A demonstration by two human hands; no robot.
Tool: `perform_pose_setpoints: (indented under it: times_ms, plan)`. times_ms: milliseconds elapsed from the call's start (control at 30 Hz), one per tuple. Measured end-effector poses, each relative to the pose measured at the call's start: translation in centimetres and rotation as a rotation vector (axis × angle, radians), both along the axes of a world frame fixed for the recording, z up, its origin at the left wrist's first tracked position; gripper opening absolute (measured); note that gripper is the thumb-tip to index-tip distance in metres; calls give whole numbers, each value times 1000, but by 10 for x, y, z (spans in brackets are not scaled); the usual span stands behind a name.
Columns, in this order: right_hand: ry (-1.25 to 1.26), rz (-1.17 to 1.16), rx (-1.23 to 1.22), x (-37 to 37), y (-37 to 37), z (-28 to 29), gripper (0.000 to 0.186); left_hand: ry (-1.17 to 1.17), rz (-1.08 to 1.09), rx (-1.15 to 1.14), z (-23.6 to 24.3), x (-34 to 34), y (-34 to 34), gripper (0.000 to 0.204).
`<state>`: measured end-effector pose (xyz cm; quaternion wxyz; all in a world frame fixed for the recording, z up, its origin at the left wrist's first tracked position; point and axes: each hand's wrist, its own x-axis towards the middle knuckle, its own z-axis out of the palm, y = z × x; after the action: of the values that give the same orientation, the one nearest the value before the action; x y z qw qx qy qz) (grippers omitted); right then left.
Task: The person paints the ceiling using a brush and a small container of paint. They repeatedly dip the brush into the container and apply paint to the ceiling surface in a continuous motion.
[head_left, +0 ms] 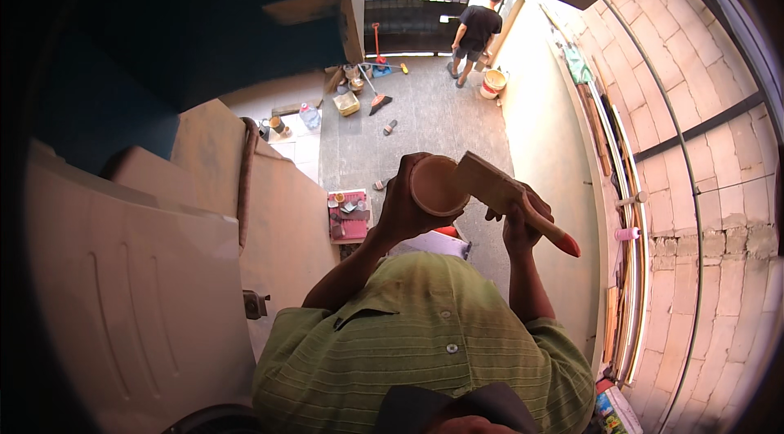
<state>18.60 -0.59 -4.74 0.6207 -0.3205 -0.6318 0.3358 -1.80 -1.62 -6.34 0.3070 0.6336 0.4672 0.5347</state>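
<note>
My left hand (395, 210) is wrapped around a round, cup-like container (442, 211), whose open mouth faces up. Pale brownish stuff coats its inside. In my right hand (523, 220) is a wide, flat paintbrush (492, 176), gripped where the wooden handle meets the head. The handle's red tip points down to the right. The brush's flat end lies over the right rim of the container; whether it touches the rim I cannot tell. Both hands are in front of my green shirt.
A person (478, 30) stands by the dark gate (416, 13), next to a white bucket (493, 84). A broom (380, 102) and a yellowish tub (347, 104) are on the grey floor. A pink tray (349, 228) of small items sits left. Long strips (622, 164) line the block wall (686, 279).
</note>
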Motion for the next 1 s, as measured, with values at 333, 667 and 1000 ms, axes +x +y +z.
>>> perform_pose_setpoints:
  times_ms: [333,667,1000]
  plan:
    - [-196,62,203,-4,2,16,24,0,11,37,2,-2,2,85]
    - [-138,95,4,-7,-7,13,36,-1,30,15,-3,-2,-5,86]
    - [-60,-11,60,-4,-15,4,40,25,39,7,-1,-4,-9,88]
